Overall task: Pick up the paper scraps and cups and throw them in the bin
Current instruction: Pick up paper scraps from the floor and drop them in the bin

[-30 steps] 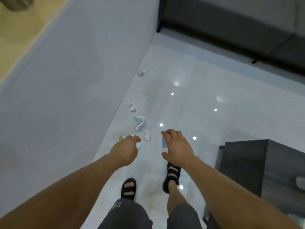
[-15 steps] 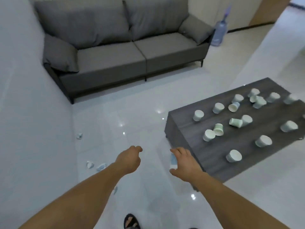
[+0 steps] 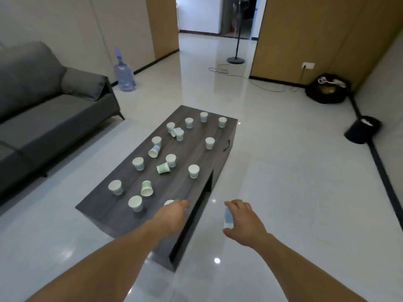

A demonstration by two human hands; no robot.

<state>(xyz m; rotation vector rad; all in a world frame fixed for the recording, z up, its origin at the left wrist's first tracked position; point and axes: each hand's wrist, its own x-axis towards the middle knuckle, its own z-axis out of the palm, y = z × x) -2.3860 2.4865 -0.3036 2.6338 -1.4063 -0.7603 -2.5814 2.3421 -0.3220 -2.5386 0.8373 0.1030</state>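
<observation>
A glossy tiled floor fills the living room, with a dark tabletop close ahead. Nearest, the right hand has its grip clamped on a bluish-white paper scrap, over the floor off the tabletop's near right corner. The left hand hangs over the near edge, fingers curled away; I cannot tell what its grip holds. Cups dot the tabletop beyond. The black bin stands well apart, far right: best to carry the scrap firmly pinched and let go only over its mouth.
</observation>
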